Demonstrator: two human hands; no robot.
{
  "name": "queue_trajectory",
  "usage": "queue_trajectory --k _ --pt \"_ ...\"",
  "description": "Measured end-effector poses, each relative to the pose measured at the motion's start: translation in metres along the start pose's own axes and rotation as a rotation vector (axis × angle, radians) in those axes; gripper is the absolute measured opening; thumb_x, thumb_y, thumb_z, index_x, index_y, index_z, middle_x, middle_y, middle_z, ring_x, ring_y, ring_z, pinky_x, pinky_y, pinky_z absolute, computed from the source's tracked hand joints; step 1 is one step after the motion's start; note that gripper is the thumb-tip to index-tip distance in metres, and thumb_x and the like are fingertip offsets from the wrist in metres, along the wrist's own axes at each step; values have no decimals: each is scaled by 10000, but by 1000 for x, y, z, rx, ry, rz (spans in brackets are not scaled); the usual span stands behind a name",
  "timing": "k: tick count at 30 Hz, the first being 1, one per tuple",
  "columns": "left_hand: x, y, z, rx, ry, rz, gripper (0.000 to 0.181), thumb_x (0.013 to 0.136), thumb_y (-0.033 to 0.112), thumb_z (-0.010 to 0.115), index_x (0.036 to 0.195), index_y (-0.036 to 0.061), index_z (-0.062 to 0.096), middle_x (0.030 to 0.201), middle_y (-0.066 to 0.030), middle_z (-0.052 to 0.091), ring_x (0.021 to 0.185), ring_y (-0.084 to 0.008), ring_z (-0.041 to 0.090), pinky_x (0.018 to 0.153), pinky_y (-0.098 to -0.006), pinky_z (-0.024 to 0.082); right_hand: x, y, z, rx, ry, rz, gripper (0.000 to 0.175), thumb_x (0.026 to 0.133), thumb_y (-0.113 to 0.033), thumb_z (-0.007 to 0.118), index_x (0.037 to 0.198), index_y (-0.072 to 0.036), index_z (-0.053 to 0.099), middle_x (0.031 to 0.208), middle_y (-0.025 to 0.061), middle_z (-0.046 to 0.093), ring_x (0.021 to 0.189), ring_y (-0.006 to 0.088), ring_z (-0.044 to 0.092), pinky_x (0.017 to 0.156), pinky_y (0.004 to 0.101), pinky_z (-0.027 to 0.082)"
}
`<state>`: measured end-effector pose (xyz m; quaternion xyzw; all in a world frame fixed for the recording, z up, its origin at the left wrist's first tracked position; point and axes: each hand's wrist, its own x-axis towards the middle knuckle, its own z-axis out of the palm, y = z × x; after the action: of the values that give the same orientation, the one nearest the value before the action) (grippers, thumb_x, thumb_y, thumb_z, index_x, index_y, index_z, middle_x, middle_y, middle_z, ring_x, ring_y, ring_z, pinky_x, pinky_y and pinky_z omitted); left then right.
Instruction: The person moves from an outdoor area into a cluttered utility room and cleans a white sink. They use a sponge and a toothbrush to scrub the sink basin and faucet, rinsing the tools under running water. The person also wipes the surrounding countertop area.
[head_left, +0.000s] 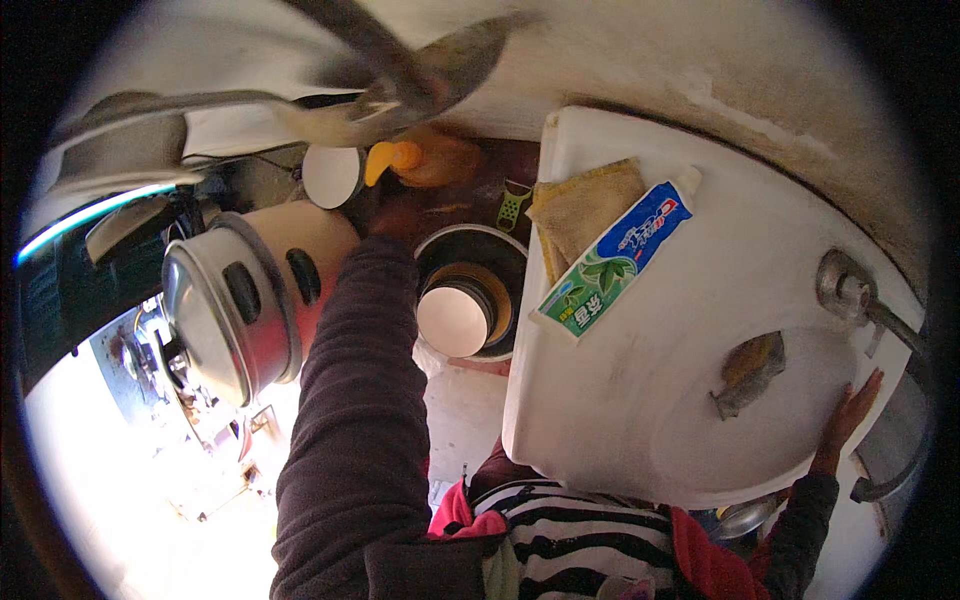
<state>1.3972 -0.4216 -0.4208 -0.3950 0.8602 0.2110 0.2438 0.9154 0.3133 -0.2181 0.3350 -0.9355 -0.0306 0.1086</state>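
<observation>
My left hand is stretched forward in shadow at the end of a dark ribbed sleeve. It is beside an orange bottle with a yellow spout. Whether its fingers grip anything is too dark to see. My right hand rests on the right rim of a white washbasin, fingers apart and holding nothing. Inside the basin lies a crumpled brown-grey scrap. A tan cloth is on the basin's left ledge, partly under a blue and green Crest toothpaste tube.
Left of my forearm stand steel pots with black handles. Nested round vessels, one with a pale top, sit between forearm and basin. A green grater lies beyond. Blurred ladle-like utensils hang overhead. A tap is at the basin's right.
</observation>
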Motion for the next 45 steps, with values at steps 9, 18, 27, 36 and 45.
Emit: queue_trajectory --k 9,18,27,36,45 --pt "-104 55 -40 400 361 64 245 922 137 525 1139 79 624 983 -127 655 936 -340 657 795 -488 510 13 -16 10 7 14 -9 586 1043 -327 449 1540 -58 294 1589 212 273 1476 387 232 1205 489 172" --pt "-313 190 -109 25 644 27 327 882 84 545 1198 91 625 886 -112 617 818 -332 617 726 -470 485 4 -26 -22 897 -128 458 675 961 -211 579 1539 -49 270 1587 172 287 1459 319 294 1169 471 290" --pt "-353 419 -52 -28 325 1016 437 833 125 586 1269 126 614 903 -60 572 924 -275 564 930 -425 426 -37 -169 -157 1258 -941 -133 428 1048 -280 442 1385 -22 503 1301 168 590 1196 268 562 1051 389 411" --pt "-309 502 -71 -127 606 860 641 851 162 698 1437 103 444 1315 -149 533 1208 -342 508 1072 -488 375 -26 -79 -120 1421 -1071 104 344 1058 -305 423 1272 -97 593 744 -14 498 587 85 413 532 247 374" --pt "-198 534 -101 -297 469 471 620 906 189 664 1425 -17 396 1201 -261 578 1129 -401 570 984 -458 470 -7 -72 -123 1598 -1166 115 430 1076 -350 374 1325 -62 574 723 -26 478 551 57 399 479 216 336"
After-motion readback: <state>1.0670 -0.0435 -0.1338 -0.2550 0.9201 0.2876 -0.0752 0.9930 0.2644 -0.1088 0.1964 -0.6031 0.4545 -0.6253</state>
